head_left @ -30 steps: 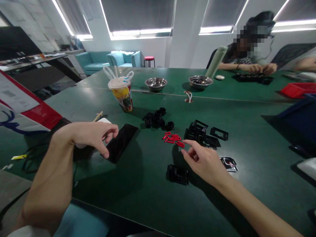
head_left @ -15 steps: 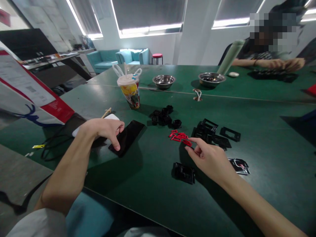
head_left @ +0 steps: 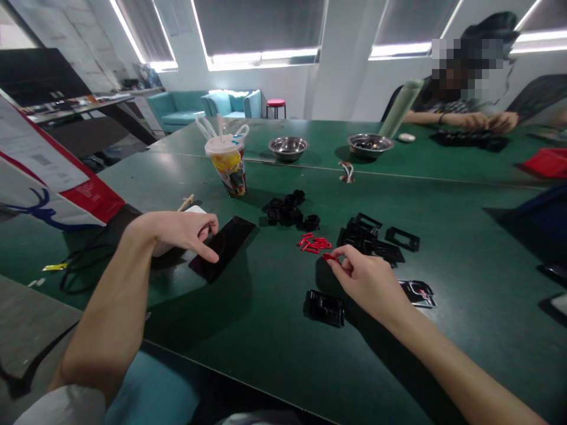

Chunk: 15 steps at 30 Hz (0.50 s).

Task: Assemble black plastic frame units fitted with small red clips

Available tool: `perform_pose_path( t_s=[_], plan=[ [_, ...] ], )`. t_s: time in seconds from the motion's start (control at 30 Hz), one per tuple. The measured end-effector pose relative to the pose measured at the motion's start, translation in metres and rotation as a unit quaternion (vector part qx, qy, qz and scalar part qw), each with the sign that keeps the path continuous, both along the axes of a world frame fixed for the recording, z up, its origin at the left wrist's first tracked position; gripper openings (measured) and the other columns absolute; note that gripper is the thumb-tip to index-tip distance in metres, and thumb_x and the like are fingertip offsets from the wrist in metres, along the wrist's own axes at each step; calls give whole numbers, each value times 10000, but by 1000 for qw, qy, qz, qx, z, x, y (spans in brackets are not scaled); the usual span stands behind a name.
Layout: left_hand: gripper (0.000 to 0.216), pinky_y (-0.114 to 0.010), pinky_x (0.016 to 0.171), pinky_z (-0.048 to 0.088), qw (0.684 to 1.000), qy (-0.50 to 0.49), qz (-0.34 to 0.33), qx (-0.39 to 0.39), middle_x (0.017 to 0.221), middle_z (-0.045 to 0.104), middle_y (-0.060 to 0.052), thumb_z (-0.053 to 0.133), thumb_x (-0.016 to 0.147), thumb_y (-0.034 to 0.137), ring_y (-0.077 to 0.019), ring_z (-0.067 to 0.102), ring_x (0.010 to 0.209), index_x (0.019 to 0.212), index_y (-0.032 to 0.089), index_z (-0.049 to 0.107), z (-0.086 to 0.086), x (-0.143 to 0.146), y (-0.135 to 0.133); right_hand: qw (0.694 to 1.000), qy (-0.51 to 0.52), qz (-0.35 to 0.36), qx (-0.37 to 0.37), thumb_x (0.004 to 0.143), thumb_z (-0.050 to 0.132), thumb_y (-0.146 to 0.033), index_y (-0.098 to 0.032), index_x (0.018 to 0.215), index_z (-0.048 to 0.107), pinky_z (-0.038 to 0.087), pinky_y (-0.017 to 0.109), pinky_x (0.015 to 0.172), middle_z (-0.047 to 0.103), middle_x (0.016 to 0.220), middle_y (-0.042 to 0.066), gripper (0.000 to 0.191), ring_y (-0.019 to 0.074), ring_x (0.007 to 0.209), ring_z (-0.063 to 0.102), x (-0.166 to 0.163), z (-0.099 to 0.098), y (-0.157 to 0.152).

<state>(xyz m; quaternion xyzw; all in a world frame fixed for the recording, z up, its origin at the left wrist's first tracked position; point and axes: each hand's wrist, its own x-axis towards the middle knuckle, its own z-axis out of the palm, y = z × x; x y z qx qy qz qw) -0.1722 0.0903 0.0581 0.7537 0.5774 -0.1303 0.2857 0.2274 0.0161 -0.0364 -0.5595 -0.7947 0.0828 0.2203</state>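
Observation:
My left hand (head_left: 183, 231) rests with its fingers spread loosely, the index fingertip touching a black phone (head_left: 224, 246) lying flat on the green table (head_left: 266, 354). My right hand (head_left: 365, 280) pinches a small red clip (head_left: 328, 257) between thumb and forefinger, just beside a little pile of red clips (head_left: 315, 243). A black plastic block (head_left: 325, 307) lies just left of that hand. Black frames (head_left: 376, 239) lie beyond it, and a heap of black round parts (head_left: 289, 211) sits further back.
A printed drink cup with straws (head_left: 228, 162) stands behind the phone. Two steel bowls (head_left: 287, 148) (head_left: 370, 144) sit further back. A red and white paper bag (head_left: 53, 183) and cables lie at left. Another person works at the far right (head_left: 482, 121).
My right hand closed its thumb and forefinger on a red clip at the pile's edge and lifted it slightly. My left hand stayed by the phone, with the index finger now on it.

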Motion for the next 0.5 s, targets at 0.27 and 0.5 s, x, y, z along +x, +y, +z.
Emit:
perform_pose_path(
  t_s=[0.27, 0.5],
  plan=[
    [607, -282, 608, 451, 999, -1, 19, 49, 840, 711, -20, 775, 681, 699, -229, 674, 724, 1041, 229, 639, 7, 0, -5, 999, 36, 10, -4, 1022, 591, -328, -245, 959, 594, 354, 288, 518, 657, 614, -37, 105, 189, 495, 620, 0, 3, -1],
    [372, -306, 680, 430, 967, -28, 14, 254, 840, 740, -31, 566, 922, 572, -238, 685, 766, 901, 229, 709, -7, 16, 2, 995, 93, 13, 19, 1080, 528, -436, -240, 982, 592, 457, 297, 537, 710, 819, 34, 228, 177, 581, 625, 2, 7, -6]
  ],
)
